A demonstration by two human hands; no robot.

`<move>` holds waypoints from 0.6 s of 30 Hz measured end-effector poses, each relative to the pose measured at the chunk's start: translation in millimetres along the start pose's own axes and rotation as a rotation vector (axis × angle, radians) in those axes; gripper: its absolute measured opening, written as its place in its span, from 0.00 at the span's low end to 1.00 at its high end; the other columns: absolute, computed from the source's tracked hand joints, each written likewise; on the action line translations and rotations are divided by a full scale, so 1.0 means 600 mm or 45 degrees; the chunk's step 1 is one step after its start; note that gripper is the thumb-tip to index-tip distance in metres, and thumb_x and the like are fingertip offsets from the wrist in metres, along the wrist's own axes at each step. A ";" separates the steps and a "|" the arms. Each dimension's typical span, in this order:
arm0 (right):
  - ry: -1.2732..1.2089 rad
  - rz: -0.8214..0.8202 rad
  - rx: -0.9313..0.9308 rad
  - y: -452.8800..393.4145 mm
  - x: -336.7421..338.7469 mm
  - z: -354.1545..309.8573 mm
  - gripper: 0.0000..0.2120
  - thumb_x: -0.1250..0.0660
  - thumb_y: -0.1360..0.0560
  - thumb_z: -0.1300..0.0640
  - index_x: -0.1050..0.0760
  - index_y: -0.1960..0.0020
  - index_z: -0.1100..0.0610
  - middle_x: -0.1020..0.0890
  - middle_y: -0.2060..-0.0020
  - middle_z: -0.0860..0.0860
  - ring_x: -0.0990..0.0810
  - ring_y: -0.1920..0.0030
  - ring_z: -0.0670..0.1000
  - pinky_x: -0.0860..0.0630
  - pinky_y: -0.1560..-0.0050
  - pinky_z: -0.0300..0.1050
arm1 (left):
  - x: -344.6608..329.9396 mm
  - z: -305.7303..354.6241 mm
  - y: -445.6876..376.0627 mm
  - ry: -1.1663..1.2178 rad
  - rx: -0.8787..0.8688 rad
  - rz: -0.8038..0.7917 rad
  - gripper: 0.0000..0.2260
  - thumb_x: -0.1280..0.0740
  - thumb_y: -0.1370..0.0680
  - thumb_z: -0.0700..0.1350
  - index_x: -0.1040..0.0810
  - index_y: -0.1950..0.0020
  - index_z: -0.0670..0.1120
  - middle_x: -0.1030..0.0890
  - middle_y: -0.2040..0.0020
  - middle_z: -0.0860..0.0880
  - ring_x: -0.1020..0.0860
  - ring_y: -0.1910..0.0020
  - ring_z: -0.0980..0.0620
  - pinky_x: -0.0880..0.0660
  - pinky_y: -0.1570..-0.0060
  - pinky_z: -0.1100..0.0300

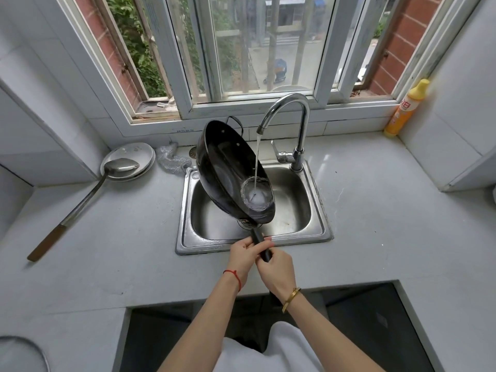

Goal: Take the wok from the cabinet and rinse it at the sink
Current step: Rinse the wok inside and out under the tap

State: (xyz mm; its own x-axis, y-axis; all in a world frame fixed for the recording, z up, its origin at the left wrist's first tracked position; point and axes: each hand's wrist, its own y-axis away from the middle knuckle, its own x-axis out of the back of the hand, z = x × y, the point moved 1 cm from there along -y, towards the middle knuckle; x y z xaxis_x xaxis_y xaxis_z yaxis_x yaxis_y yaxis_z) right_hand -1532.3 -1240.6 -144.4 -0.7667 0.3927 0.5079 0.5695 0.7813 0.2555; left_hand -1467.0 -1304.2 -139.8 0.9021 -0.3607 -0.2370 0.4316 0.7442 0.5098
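Hands: left hand (243,255) and right hand (276,269) both closed around wok handle (261,244), left nearer the pan, right just behind it at the handle end. Red string on left wrist, gold bangle on right.
Wok (230,173): black, held over sink (316,208), tilted steeply w/ far rim up, handle side low; loop handle at top edge. Small pool of water in lowest part of bowl.
Faucet (292,122): chrome gooseneck, running; stream (257,162) falls into wok pool.
Sink: single steel basin set in grey countertop (389,210), below window (241,49).
Left of sink: steel scourer (171,162) at basin corner; stacked white plates (131,159) w/ long ladle (80,202) resting bowl-up on them, wood-tipped handle lying across counter.
Right, far corner: yellow detergent bottle (406,108), upright against wall, well apart from sink.
Bottom left: part of round rim (40,353), ID unclear.
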 end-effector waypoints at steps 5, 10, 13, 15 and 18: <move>0.084 0.076 0.023 0.000 0.004 0.001 0.05 0.33 0.23 0.56 0.20 0.53 0.57 0.20 0.65 0.48 0.23 0.66 0.46 0.34 0.70 0.30 | 0.003 -0.004 -0.008 0.018 0.034 -0.059 0.14 0.26 0.28 0.38 0.18 0.44 0.38 0.15 0.47 0.44 0.17 0.45 0.49 0.21 0.48 0.62; 0.142 0.168 -0.003 0.004 -0.005 0.010 0.08 0.33 0.24 0.55 0.20 0.49 0.58 0.18 0.63 0.50 0.24 0.65 0.46 0.35 0.69 0.28 | 0.009 -0.013 -0.016 -0.042 0.052 -0.084 0.13 0.27 0.27 0.37 0.18 0.43 0.37 0.15 0.47 0.43 0.17 0.45 0.48 0.21 0.47 0.61; 0.206 0.188 -0.039 0.002 -0.006 0.009 0.09 0.33 0.24 0.54 0.20 0.49 0.59 0.17 0.61 0.52 0.19 0.61 0.52 0.39 0.71 0.28 | 0.009 -0.017 -0.026 -0.012 0.085 -0.087 0.13 0.29 0.26 0.35 0.20 0.42 0.35 0.15 0.46 0.41 0.17 0.45 0.46 0.21 0.46 0.60; 0.226 0.197 -0.071 0.000 -0.007 0.008 0.09 0.33 0.24 0.54 0.20 0.50 0.58 0.16 0.60 0.53 0.18 0.58 0.54 0.38 0.72 0.31 | 0.009 -0.019 -0.031 -0.008 0.103 -0.091 0.10 0.30 0.25 0.35 0.19 0.44 0.37 0.15 0.46 0.41 0.17 0.45 0.45 0.21 0.46 0.60; 0.244 0.193 -0.111 0.002 -0.008 0.008 0.08 0.34 0.24 0.53 0.21 0.52 0.57 0.18 0.62 0.52 0.20 0.62 0.52 0.37 0.72 0.34 | 0.011 -0.021 -0.033 -0.003 0.116 -0.127 0.08 0.31 0.24 0.35 0.19 0.45 0.40 0.16 0.46 0.42 0.17 0.45 0.47 0.20 0.48 0.62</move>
State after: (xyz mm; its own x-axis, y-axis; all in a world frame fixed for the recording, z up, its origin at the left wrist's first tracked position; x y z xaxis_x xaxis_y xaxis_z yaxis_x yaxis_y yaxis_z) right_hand -1529.3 -1239.1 -150.7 -0.6053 0.3967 0.6901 0.7034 0.6724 0.2303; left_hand -1469.7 -1314.3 -161.9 0.8546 -0.4317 -0.2885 0.5165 0.6503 0.5571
